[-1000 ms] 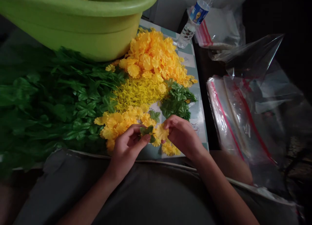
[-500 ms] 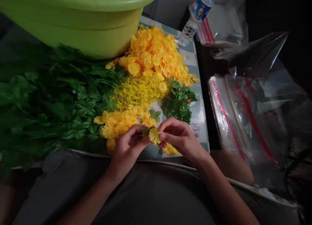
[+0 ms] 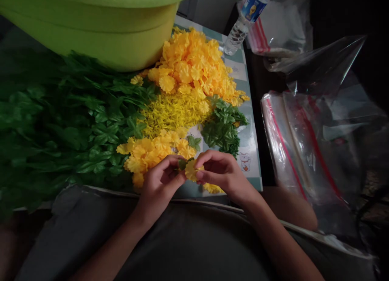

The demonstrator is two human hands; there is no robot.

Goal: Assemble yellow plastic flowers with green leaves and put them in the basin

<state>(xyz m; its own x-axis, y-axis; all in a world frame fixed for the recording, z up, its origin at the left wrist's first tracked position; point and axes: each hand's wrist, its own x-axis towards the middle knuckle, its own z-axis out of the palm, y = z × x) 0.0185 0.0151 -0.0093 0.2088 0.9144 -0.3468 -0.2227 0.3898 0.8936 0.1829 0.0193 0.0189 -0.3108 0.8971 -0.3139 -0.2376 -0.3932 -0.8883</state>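
left hand [image 3: 159, 187] and right hand [image 3: 221, 175] close together just above the near edge of a printed checkered mat [image 3: 249, 167], fingertips almost meeting. green artificial leaf [image 3: 182, 164] pinched in the left hand's fingers, small yellow artificial flower [image 3: 191, 170] clamped by the right thumb and fingers, the two pressed side by side between the hands, low and near the middle of the scene. any join between them hidden by the fingers.

just beyond the hands, a heap of loose yellow flowers [image 3: 146, 159], then a band of shredded yellow fringe [image 3: 173, 114], then a tall mound of orange-yellow flowers [image 3: 190, 66] at the far end of the mat. right of the fringe, a small pile of dark green leaves [image 3: 223, 127]. to the left, a broad mass of green artificial foliage [image 3: 69, 127] spreading beyond the mat. at far left, a lime-green plastic basin [image 3: 91, 29] just beside the mound. at far right, a plastic water bottle [image 3: 240, 29] by crumpled plastic, and nearer on the right, clear zip bags with red seals [image 3: 291, 151]. along the near edge, grey cloth [image 3: 152, 240] across the lap.
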